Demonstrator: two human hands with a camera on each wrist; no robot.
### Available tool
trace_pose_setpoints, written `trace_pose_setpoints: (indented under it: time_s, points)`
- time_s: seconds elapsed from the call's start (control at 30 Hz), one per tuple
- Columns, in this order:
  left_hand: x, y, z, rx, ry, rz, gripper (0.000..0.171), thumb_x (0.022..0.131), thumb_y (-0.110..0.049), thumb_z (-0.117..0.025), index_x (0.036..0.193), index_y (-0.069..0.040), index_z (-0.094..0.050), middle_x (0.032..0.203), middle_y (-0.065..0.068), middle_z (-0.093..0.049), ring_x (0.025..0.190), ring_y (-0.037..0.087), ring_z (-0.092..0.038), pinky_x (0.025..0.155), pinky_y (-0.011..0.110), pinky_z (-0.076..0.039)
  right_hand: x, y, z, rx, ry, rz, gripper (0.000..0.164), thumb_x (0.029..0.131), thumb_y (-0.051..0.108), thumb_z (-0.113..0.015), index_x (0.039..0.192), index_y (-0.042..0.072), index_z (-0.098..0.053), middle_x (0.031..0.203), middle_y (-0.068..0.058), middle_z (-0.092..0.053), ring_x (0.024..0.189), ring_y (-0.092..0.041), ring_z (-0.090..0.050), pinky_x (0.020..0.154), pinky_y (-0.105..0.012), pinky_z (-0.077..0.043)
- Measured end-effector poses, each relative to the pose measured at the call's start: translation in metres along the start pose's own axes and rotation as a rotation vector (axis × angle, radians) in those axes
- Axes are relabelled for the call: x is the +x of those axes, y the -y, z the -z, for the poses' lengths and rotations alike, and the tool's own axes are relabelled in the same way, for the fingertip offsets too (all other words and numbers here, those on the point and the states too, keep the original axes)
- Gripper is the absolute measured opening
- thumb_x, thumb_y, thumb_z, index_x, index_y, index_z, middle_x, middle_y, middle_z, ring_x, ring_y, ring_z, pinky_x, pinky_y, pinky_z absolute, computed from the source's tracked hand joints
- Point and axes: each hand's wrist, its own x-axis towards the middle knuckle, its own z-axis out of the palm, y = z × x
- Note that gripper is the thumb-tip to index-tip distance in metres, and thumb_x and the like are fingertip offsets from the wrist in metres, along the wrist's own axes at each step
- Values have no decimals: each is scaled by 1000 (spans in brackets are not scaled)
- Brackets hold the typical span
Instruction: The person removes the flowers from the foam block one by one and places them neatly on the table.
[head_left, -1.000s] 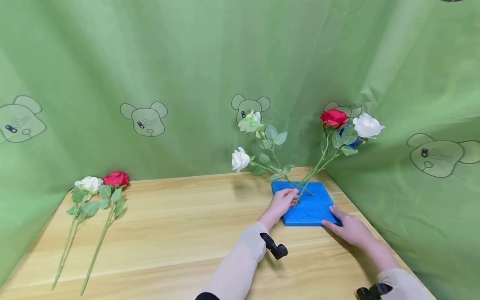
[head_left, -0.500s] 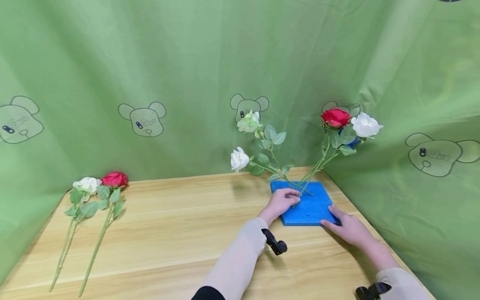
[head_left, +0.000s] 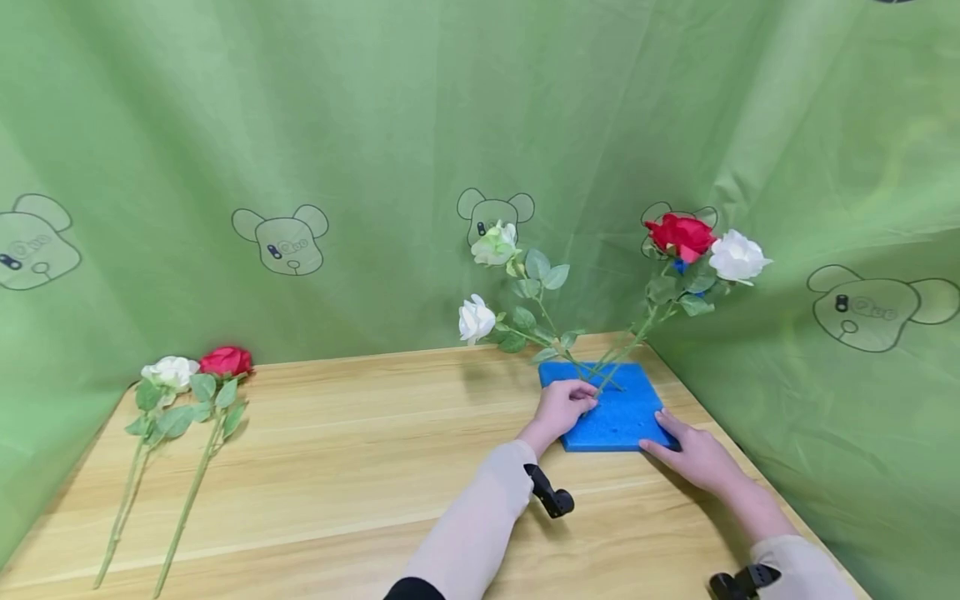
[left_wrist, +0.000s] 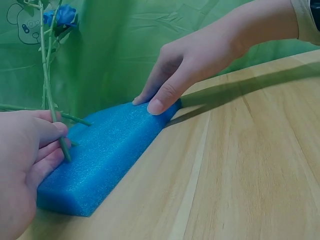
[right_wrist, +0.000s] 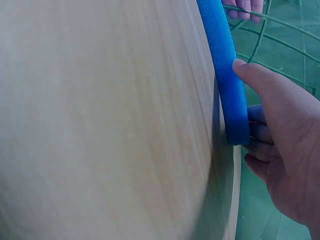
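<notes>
At four o'clock in my remote head view, the blue block [head_left: 618, 427] is showing matt, finely porous foam. At seven, the tabletop [head_left: 352, 517] is presenting smooth wood with a soft sheen. At twelve, I am seeing a faintly glossy cloth curtain [head_left: 480, 100]; at five, a wrist camera [head_left: 552, 495] in smooth, black, plastic-looking casing.

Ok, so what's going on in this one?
A person's left grip pinches a green stem over a blue foam block while the right grip holds the block's near right corner. Above the block rise a red bloom, whitish blooms and a blue bloom; I can't tell whether the pinched stem is pushed in. At the left, a white rose and a red rose lie on the table.
</notes>
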Motion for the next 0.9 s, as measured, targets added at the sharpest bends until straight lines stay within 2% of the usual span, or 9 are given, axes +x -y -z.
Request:
trace_pose_setpoints:
  time_s: [0.37, 0.6, 0.9]
  points:
    - [0, 3, 0, -79, -24, -18, 13, 91, -12, -68, 102, -8, -74, 95, 4, -76, 78, 1, -63, 67, 12, -50, 2, -5, -5, -1, 0, -2, 79, 93, 52, -58, 142, -8, -42, 144, -34, -40, 125, -55, -45, 101, -65, -41]
    - [-1, 2, 1, -165, -46, -4, 15, 91, -10, -68, 105, -6, -73, 94, 7, -75, 78, 3, -65, 69, 13, -51, 2, -6, -8, 8, 0, -4, 78, 93, 52, -58, 142, -7, -42, 145, -33, -41, 125, -54, -46, 101, -65, -42]
    - [-5, -6, 5, -188, -64, -24, 16, 90, -12, -69, 104, -6, -73, 94, 8, -74, 78, 0, -62, 71, 12, -50, 2, -5, -5, 2, -1, -2, 79, 93, 52, -58, 142, -8, -42, 144, -33, -41, 124, -55, -46, 99, -65, -42]
